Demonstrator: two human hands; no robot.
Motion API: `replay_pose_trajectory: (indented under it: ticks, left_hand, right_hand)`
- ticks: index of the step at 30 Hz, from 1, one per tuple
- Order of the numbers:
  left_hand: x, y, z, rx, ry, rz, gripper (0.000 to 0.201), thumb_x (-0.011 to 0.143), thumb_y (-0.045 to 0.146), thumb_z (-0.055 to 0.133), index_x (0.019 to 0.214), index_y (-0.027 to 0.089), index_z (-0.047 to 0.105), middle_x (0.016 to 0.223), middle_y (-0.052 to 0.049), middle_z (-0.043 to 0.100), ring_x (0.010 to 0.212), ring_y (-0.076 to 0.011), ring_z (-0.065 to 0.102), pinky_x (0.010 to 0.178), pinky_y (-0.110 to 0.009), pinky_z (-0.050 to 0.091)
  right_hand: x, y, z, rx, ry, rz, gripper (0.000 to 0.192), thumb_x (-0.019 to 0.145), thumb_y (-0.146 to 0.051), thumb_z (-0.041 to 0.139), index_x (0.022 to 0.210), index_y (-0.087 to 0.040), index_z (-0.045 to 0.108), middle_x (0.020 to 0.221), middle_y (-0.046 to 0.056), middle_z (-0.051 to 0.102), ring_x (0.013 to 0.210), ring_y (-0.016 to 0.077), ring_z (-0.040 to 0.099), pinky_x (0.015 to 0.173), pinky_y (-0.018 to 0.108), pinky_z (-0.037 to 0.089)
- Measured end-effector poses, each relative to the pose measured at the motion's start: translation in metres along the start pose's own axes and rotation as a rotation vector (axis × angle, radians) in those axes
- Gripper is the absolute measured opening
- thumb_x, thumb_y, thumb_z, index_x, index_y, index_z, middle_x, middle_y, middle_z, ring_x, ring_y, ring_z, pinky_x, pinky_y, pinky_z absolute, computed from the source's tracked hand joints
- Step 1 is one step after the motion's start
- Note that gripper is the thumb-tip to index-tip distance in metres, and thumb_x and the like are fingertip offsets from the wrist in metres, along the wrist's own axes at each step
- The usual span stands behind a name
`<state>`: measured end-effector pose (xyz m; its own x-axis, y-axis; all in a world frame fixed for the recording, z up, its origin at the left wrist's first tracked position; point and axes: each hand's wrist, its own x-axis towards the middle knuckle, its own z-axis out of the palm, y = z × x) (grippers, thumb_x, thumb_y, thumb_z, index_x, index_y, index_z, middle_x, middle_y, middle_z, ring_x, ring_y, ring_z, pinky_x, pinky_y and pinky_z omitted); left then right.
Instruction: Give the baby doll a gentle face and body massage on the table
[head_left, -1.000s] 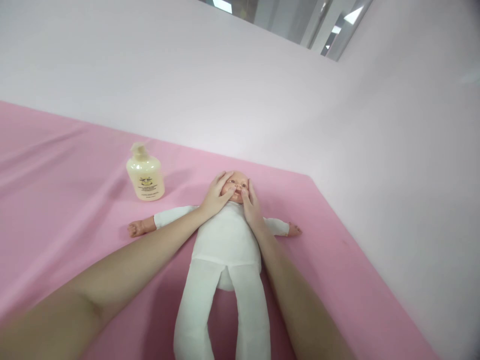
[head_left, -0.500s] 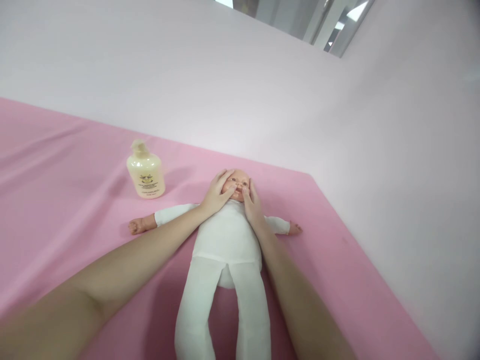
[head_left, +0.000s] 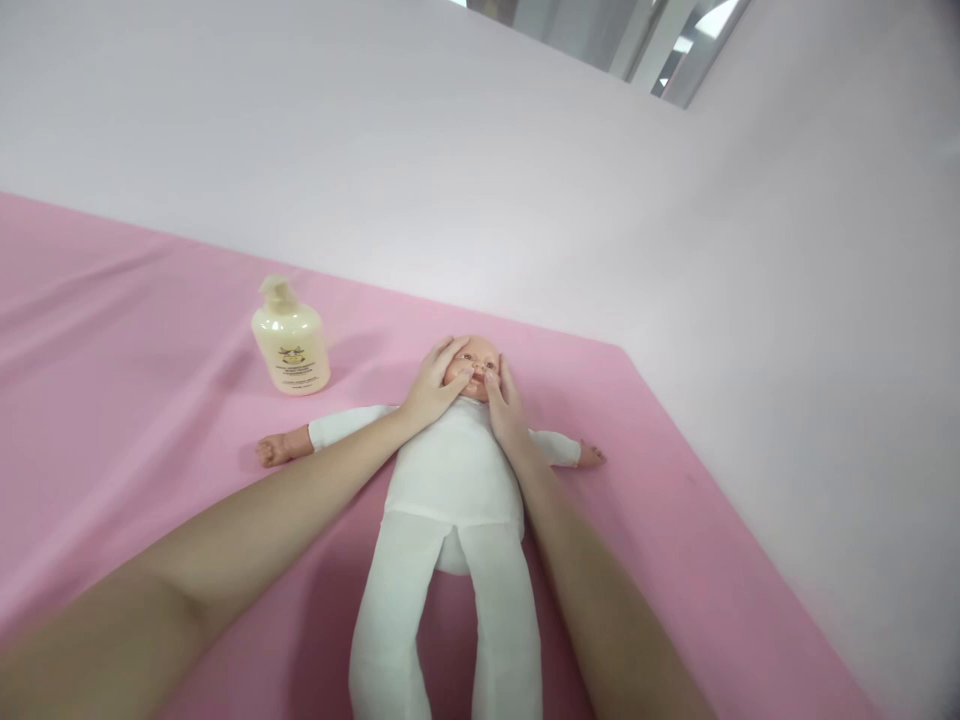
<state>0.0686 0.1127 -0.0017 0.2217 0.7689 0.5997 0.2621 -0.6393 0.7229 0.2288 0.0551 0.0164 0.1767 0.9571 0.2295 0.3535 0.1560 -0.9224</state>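
A baby doll [head_left: 457,470] with a white cloth body lies on its back, arms spread out to both sides. My left hand [head_left: 433,385] cups one side of its head, fingers along the temple and thumb on the cheek by the mouth. On the opposite side, my right hand [head_left: 506,400] holds the head the same way, its thumb beside the mouth. The doll's head [head_left: 480,352] is framed between both palms, with its forehead, eyes and mouth showing. Parts of its cheeks are hidden under my hands.
To the left of the doll's head stands a cream-coloured pump bottle [head_left: 292,350] with a printed label. A pink cloth [head_left: 150,330] with a few creases covers the table beneath. White surface [head_left: 750,280] surrounds it at the back and right.
Both hands keep their hold on the doll's head, thumbs by the mouth. Only a very slight shift of the camera view shows.
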Motion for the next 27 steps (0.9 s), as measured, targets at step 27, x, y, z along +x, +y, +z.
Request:
replay_pose_trajectory:
  ticks: [27]
  left_hand:
    - [-0.0001, 0.002, 0.001, -0.013, 0.016, 0.006, 0.056, 0.098, 0.047, 0.054, 0.15, 0.025, 0.049, 0.157, -0.013, 0.047, 0.152, -0.0268, 0.038, 0.129, -0.049, 0.028]
  right_hand:
    - [0.0001, 0.0027, 0.0, 0.028, 0.01, -0.008, 0.087, 0.094, -0.072, 0.047, 0.164, -0.024, 0.026, 0.171, 0.003, 0.029, 0.16, 0.0218, 0.026, 0.133, 0.045, 0.019]
